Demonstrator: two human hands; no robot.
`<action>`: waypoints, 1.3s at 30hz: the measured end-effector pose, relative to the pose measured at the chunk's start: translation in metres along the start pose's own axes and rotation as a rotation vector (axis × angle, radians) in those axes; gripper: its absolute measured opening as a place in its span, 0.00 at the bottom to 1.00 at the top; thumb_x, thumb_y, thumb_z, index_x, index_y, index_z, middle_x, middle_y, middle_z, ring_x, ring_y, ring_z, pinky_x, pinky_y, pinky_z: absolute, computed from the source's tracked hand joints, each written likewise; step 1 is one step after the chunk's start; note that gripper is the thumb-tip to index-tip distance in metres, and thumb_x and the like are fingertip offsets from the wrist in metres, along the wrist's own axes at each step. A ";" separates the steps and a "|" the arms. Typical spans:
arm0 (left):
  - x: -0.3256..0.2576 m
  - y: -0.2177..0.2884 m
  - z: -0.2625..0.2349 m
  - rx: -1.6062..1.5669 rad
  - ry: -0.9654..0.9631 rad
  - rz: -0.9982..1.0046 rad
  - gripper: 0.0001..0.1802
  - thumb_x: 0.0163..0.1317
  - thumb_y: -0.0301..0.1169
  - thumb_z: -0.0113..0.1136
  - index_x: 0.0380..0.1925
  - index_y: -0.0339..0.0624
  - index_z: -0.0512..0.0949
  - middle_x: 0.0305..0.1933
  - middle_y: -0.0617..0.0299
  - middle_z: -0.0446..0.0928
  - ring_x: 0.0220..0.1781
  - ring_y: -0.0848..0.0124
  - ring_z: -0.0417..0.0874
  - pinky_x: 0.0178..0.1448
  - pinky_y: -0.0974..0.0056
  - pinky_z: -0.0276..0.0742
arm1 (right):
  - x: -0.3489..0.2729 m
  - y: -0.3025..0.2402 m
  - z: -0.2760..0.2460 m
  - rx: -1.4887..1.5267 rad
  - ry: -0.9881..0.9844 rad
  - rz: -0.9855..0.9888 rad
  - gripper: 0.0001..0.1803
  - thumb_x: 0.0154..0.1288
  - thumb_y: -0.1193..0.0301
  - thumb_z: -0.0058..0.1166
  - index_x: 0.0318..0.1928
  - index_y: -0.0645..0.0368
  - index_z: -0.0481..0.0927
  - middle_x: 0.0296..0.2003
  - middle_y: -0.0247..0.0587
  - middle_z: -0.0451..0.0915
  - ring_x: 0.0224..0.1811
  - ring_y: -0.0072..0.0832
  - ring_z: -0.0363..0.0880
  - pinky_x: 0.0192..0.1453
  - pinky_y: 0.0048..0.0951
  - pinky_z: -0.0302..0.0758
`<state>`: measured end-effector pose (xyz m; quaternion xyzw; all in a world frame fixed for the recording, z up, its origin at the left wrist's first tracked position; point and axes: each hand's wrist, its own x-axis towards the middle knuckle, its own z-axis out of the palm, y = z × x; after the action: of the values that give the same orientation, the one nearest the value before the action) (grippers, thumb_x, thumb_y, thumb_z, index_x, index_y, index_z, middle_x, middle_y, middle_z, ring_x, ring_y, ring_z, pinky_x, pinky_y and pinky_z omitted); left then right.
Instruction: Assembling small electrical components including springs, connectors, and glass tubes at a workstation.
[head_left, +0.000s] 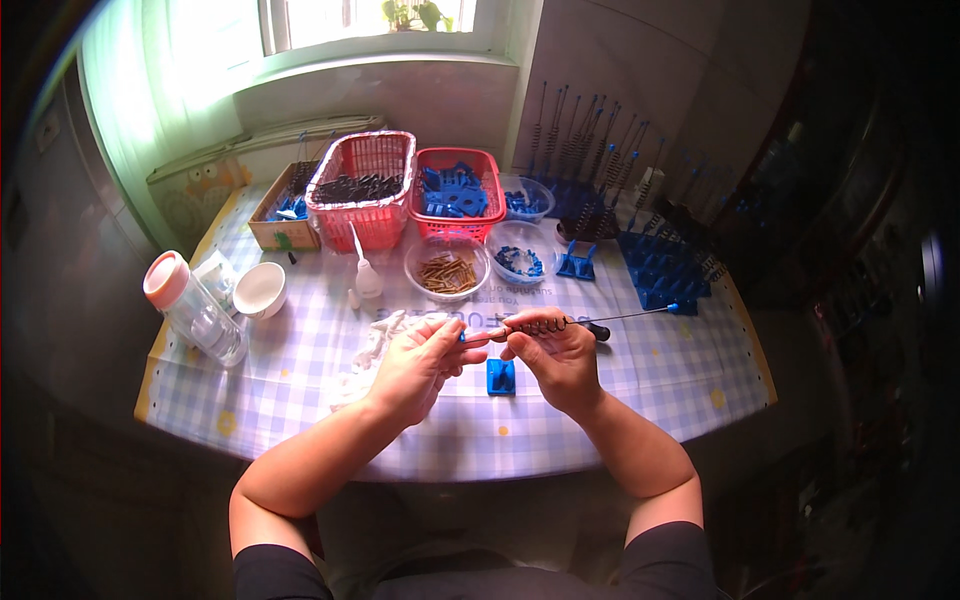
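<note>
Over the middle of the table I hold a thin metal rod (620,316) with a black coil spring around it and a blue tip (673,309) at its right end. My right hand (562,368) is closed around the spring part. My left hand (410,370) pinches the rod's left end, where a small blue piece (462,338) shows between thumb and finger. Just below the hands stands a little blue block (501,378) with an upright post. Behind my right fingers, the dark end of a tool handle (600,331) sticks out; the rest is hidden.
Beyond my hands are bowls of brass-coloured pins (447,275) and blue rings (519,264). Red baskets hold black springs (358,188) and blue parts (455,190). Blue racks (668,270) with upright rods stand right. A bottle (195,310), white bowl (260,291) and dropper bottle (368,278) stand left.
</note>
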<state>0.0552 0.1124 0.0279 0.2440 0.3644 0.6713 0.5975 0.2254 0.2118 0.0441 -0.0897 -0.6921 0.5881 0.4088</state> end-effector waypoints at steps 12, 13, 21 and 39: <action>0.000 -0.001 -0.003 -0.015 0.018 -0.007 0.11 0.70 0.39 0.53 0.42 0.44 0.77 0.44 0.61 0.83 0.41 0.76 0.84 0.40 0.72 0.70 | -0.001 -0.008 0.000 -0.240 -0.082 -0.223 0.12 0.63 0.80 0.57 0.47 0.67 0.75 0.40 0.48 0.83 0.39 0.26 0.83 0.45 0.26 0.79; 0.000 0.000 -0.002 -0.017 0.018 -0.008 0.11 0.70 0.39 0.53 0.42 0.44 0.77 0.44 0.61 0.83 0.41 0.76 0.84 0.40 0.72 0.70 | -0.001 -0.008 0.000 -0.241 -0.083 -0.222 0.12 0.63 0.80 0.57 0.47 0.67 0.75 0.40 0.48 0.83 0.39 0.26 0.83 0.45 0.26 0.79; 0.001 -0.002 -0.005 -0.031 -0.028 -0.022 0.12 0.70 0.39 0.53 0.42 0.43 0.78 0.43 0.62 0.83 0.41 0.76 0.84 0.39 0.74 0.69 | 0.002 -0.011 0.004 -0.279 -0.078 -0.249 0.11 0.59 0.81 0.61 0.44 0.66 0.81 0.41 0.46 0.84 0.43 0.27 0.84 0.47 0.25 0.80; 0.001 -0.001 -0.003 -0.058 0.058 -0.016 0.10 0.66 0.38 0.59 0.40 0.46 0.78 0.42 0.61 0.83 0.40 0.75 0.82 0.43 0.71 0.71 | -0.001 -0.006 0.000 -0.400 -0.003 -0.282 0.11 0.59 0.82 0.61 0.43 0.67 0.79 0.39 0.47 0.83 0.42 0.28 0.83 0.48 0.26 0.78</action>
<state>0.0532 0.1131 0.0253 0.2038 0.3639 0.6837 0.5988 0.2276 0.2093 0.0492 -0.0707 -0.8011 0.3764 0.4600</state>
